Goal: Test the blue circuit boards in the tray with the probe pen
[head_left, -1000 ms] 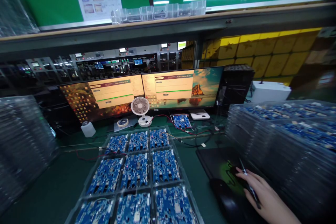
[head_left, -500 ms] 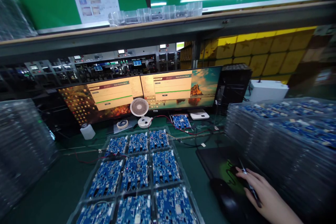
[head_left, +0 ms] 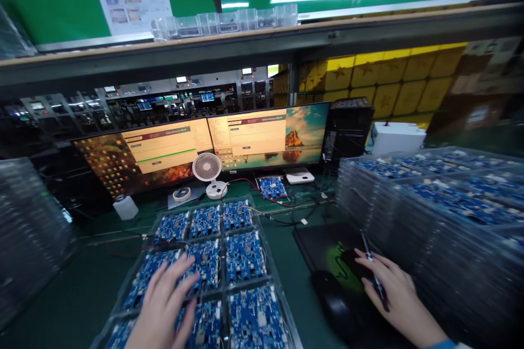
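Observation:
My left hand (head_left: 166,302) is over the left part of a clear tray (head_left: 282,300) of blue circuit boards (head_left: 245,255), fingers spread and slightly bent. Its fingertips are close above a middle-row board; whether they touch cannot be made out. On the right, my right hand (head_left: 397,292) has its fingers around a slim dark pen-like tool (head_left: 380,286), whose tip points up and away. That hand rests over a black mouse pad (head_left: 313,237) with a green logo. A black mouse (head_left: 333,302) sits to the left of it.
Two monitors (head_left: 164,142) stand behind the tray, with a small white fan (head_left: 207,168) before them. Stacked clear trays of boards (head_left: 368,202) rise on the right; another tray stack (head_left: 30,240) is on the left. Cables (head_left: 282,222) cross the bench. A shelf (head_left: 245,43) spans above.
My left hand has come into view over the boards. The green bar on the right monitor has vanished. The view has turned slightly right; my right hand keeps its hold on the tool.

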The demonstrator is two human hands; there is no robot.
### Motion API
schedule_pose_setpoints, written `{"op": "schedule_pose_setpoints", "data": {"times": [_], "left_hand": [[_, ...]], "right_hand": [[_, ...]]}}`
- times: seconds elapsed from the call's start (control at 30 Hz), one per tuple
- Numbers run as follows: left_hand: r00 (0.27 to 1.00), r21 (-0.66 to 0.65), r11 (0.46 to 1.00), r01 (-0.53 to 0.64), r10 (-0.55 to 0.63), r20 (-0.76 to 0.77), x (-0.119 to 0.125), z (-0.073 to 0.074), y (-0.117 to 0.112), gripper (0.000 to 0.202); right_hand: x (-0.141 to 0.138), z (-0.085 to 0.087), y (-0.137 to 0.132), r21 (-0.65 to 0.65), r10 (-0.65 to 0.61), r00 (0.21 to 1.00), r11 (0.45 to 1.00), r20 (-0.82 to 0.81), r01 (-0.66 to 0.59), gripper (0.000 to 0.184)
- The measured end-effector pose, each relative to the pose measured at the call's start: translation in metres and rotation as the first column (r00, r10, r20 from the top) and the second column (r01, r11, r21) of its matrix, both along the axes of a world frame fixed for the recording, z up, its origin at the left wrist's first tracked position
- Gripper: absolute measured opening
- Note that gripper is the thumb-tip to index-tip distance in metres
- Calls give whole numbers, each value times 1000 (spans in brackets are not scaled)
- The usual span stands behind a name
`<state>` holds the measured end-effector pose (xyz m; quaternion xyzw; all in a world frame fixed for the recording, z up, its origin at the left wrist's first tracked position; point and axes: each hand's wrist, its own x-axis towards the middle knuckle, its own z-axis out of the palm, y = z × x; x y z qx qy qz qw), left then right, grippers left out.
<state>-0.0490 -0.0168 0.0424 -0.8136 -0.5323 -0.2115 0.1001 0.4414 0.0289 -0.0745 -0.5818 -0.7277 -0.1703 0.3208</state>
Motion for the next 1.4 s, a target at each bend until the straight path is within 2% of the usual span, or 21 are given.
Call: {"op": "schedule_pose_setpoints", "data": {"times": [0.03,0.1,0.17,0.23,0.3,0.37,0.63,0.87,1.07,1.23,1.4], "left_hand": [[999,90,995,52,-52,-3,0,13,24,34],[998,118,991,62,-63,8,5,37,67,31],[999,23,998,50,-50,7,18,52,101,31],[997,-130,989,71,-71,4,33,57,127,30],[995,-258,961,99,-94,30,46,53,146,30],[994,-326,939,109,-94,64,55,43,161,30],[996,-387,921,38,-4,90,59,4,210,29],[995,-439,898,-18,60,81,64,-22,234,27],[992,-471,882,-16,75,105,74,-43,246,32],[992,-466,885,-26,81,100,85,-53,257,34],[993,-474,878,-70,108,53,92,-49,265,20]], "right_hand": [[0,0,0,0,4,1000,1000,-3,-4,28],[-1,0,-1,4,12,1000,1000,-14,-12,29],[0,0,-1,5,17,999,1000,-31,-17,29],[0,-1,-2,-13,17,998,1000,-52,-18,30],[2,-1,-3,-37,15,997,999,-75,-17,31],[3,-2,-3,-49,15,995,999,-97,-19,32],[9,-3,-5,-76,17,989,997,-149,-29,30],[5,5,-6,27,60,993,998,-98,-58,28],[6,4,-4,8,66,993,998,-99,-65,27],[7,4,-2,21,75,992,997,-102,-74,27],[6,8,-2,47,101,992,994,-74,-98,26]]}}
